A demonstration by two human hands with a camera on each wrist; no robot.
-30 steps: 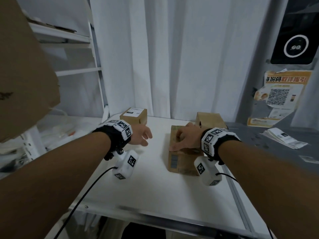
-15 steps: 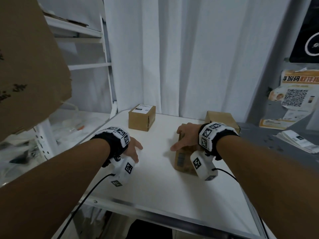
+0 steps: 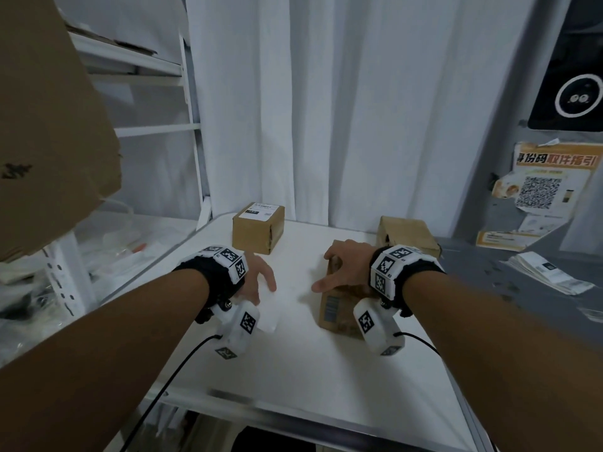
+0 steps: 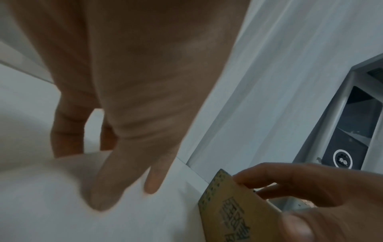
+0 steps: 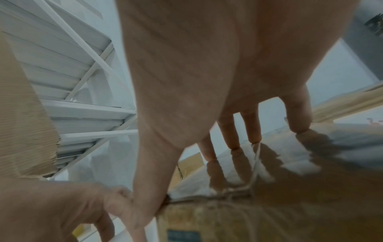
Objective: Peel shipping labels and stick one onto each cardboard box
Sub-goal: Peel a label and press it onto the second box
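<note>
Right hand [image 3: 347, 267] lies spread over the top of the near cardboard box [image 3: 339, 308], fingertips [image 5: 254, 139] pressed on its taped lid and thumb hooked down its left edge, so it grasps the box from above. That box sits at about one o'clock from the person on the white desk [image 3: 293, 370], its long axis running away from them, a printed barcode on its near end and no shipping label visible on it. Left hand [image 3: 257, 282] hangs empty at eleven o'clock, fingers loosely bent over the desk. Beyond it, at twelve o'clock, a labelled box [image 3: 257, 228] stands; a third box [image 3: 408, 234] waits behind the right wrist.
</note>
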